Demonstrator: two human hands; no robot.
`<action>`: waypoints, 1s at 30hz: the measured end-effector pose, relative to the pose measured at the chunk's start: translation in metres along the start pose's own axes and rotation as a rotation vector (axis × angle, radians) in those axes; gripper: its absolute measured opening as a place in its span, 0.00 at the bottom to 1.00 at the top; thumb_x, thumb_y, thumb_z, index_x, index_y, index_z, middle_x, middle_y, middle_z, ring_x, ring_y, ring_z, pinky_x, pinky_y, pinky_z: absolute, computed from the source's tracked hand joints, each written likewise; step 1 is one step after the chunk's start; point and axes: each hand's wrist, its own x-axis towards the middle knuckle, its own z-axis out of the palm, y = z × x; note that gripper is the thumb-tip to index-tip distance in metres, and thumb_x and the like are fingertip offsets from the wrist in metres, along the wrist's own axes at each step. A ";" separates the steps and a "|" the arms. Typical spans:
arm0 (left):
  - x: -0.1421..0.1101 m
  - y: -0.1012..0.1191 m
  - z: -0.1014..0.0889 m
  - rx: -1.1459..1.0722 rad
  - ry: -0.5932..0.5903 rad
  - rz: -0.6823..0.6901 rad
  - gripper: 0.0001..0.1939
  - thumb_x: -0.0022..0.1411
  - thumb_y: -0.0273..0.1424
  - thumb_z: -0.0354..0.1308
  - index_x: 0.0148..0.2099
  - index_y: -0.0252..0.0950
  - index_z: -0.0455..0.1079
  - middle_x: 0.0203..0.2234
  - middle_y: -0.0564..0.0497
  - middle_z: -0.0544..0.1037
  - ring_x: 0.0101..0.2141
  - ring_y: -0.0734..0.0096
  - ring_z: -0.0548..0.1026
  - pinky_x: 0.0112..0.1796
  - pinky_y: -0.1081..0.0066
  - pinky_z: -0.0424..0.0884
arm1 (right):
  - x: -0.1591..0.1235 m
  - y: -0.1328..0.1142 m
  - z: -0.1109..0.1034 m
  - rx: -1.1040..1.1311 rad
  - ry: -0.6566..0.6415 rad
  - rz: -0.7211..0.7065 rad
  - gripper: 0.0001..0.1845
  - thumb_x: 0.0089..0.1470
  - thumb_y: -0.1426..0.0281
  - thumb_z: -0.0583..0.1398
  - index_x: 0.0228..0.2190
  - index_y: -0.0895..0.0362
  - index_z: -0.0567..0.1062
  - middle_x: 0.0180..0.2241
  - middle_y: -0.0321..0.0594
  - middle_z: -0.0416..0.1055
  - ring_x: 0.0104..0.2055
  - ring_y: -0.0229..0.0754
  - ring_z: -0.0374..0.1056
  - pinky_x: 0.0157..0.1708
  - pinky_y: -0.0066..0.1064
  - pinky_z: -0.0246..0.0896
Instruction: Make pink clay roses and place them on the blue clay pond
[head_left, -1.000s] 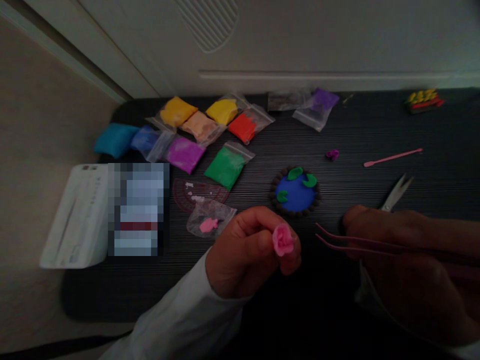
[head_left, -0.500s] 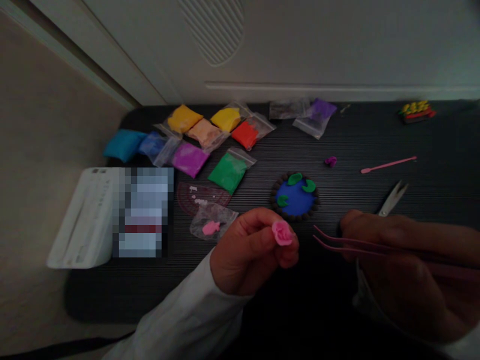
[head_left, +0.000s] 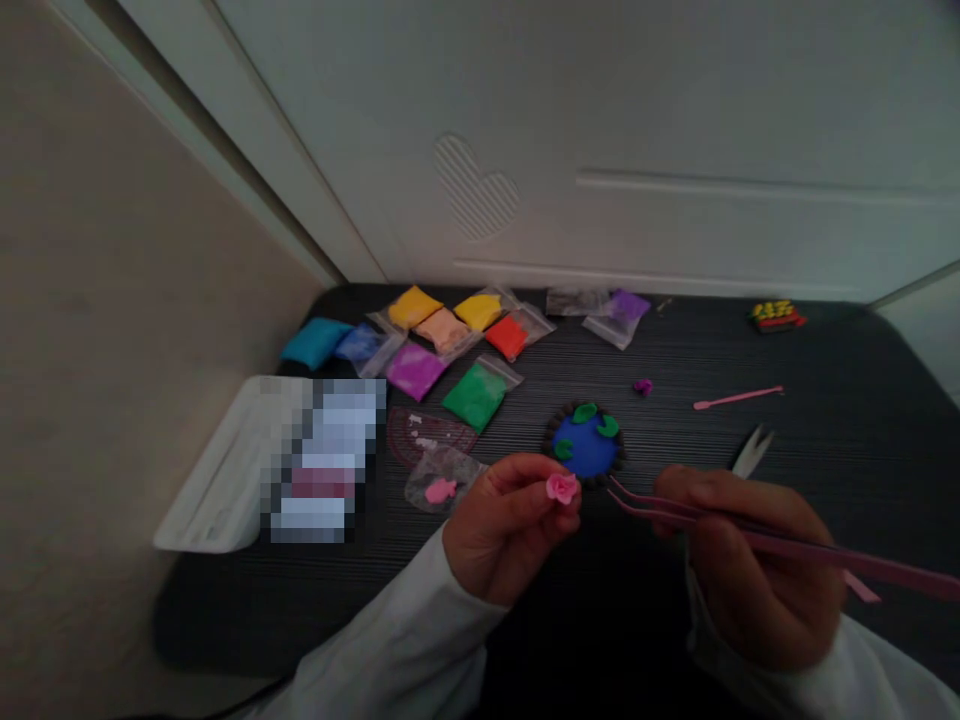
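Note:
My left hand (head_left: 501,525) is closed, pinching a small pink clay rose (head_left: 562,488) between thumb and fingertips. My right hand (head_left: 750,570) grips pink tweezers (head_left: 750,540), whose slightly parted tips point left, a little way from the rose. Just beyond the rose lies a round blue clay disc (head_left: 587,445) with a dark beaded rim and three green leaves. Both sleeves are white.
Several zip bags of coloured clay (head_left: 474,395) lie at the back left of the dark table (head_left: 825,440). A white box (head_left: 225,470), a bag with a pink piece (head_left: 442,482), a purple bit (head_left: 643,386), a pink stick (head_left: 739,398), scissors (head_left: 752,450) and a yellow-red clay piece (head_left: 776,314) lie around.
The view has tilted up and drawn back, so everything looks smaller and lower. The tweezer tips have come closer to the rose. Both hands keep their hold.

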 end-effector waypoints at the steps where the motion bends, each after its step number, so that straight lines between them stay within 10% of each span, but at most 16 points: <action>1: 0.000 0.000 -0.001 0.000 0.002 0.003 0.04 0.47 0.22 0.59 0.28 0.34 0.72 0.23 0.52 0.74 0.25 0.81 0.70 0.25 0.83 0.66 | 0.001 0.001 0.001 0.014 0.007 -0.011 0.13 0.50 0.75 0.52 0.39 0.53 0.67 0.26 0.38 0.67 0.27 0.39 0.64 0.26 0.35 0.60; 8: -0.001 0.004 0.006 0.106 0.057 0.101 0.06 0.42 0.22 0.62 0.27 0.34 0.72 0.22 0.52 0.75 0.23 0.80 0.71 0.24 0.82 0.68 | 0.009 0.003 -0.010 -0.200 0.031 -0.061 0.09 0.50 0.75 0.53 0.35 0.55 0.69 0.31 0.40 0.66 0.33 0.39 0.64 0.30 0.33 0.61; 13: -0.014 0.006 0.019 0.489 0.027 0.401 0.07 0.43 0.19 0.61 0.27 0.35 0.73 0.25 0.51 0.75 0.25 0.77 0.71 0.26 0.78 0.69 | -0.023 -0.003 -0.016 -0.561 -0.280 -0.132 0.12 0.50 0.75 0.54 0.38 0.55 0.68 0.33 0.41 0.67 0.36 0.39 0.63 0.34 0.32 0.60; 21: -0.051 -0.012 0.032 0.822 -0.038 0.603 0.10 0.45 0.17 0.59 0.29 0.37 0.73 0.30 0.50 0.73 0.34 0.73 0.70 0.35 0.74 0.67 | -0.075 0.023 -0.003 -1.048 -0.435 -0.280 0.12 0.51 0.73 0.54 0.38 0.52 0.69 0.37 0.39 0.69 0.39 0.42 0.62 0.42 0.40 0.51; 30: -0.072 -0.021 0.047 0.195 -0.128 0.237 0.05 0.43 0.21 0.61 0.26 0.34 0.72 0.21 0.54 0.73 0.22 0.83 0.70 0.23 0.85 0.67 | -0.061 0.024 -0.016 -1.191 -0.498 -0.261 0.18 0.52 0.72 0.52 0.46 0.49 0.64 0.43 0.38 0.66 0.43 0.46 0.60 0.41 0.40 0.53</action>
